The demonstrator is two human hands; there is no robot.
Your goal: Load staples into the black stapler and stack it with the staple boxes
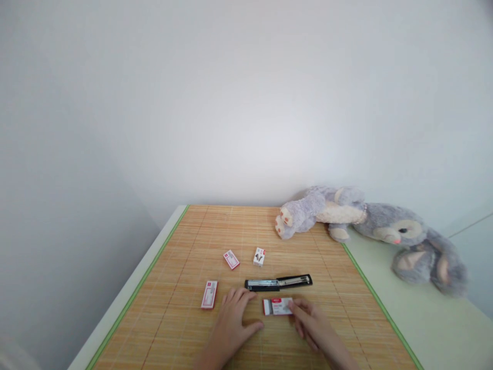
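Observation:
My right hand [314,324] pinches the right end of a red-and-white staple box [281,306]. At the box's left end a grey part shows, perhaps staples in a partly slid-out tray. Left of it, my left hand [233,324] rests over the mat with fingers spread, holding nothing. Just beyond both hands lies a black stapler [278,282], unfolded flat with its metal rail exposed. Another red-edged white box [209,295] lies to the left of my left hand. Farther back are a smaller tilted box [231,259] and a white box [259,256] with a dark picture on it.
A bamboo mat [181,252] with green edging covers most of the pale table [431,303]. Along the back right lies a grey plush rabbit [342,210], its head hanging over the mat's right edge. A white wall [246,103] rises behind the table.

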